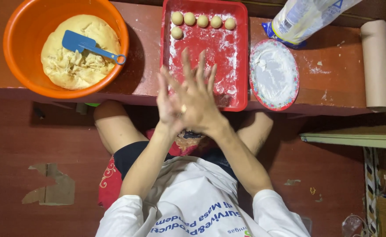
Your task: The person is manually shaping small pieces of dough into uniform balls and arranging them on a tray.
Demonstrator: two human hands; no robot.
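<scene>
My left hand (pixel 165 103) and my right hand (pixel 200 102) are pressed palm to palm above the near edge of a red tray (pixel 202 52), fingers spread and pointing away from me. A small pale piece of dough (pixel 183 108) shows between the palms. Several dough balls (pixel 203 20) sit in a row at the tray's far end, with one more (pixel 176 32) below the row's left end. The tray floor is dusted with flour.
An orange bowl (pixel 13 52) at the left holds a large mass of dough (pixel 70 66) with a blue spatula (pixel 81 44) lying on it. Right of the tray are a floured plate (pixel 274 74), a flour bag (pixel 303 17) and a brown paper roll (pixel 378 66), all on a low red table (pixel 144 52).
</scene>
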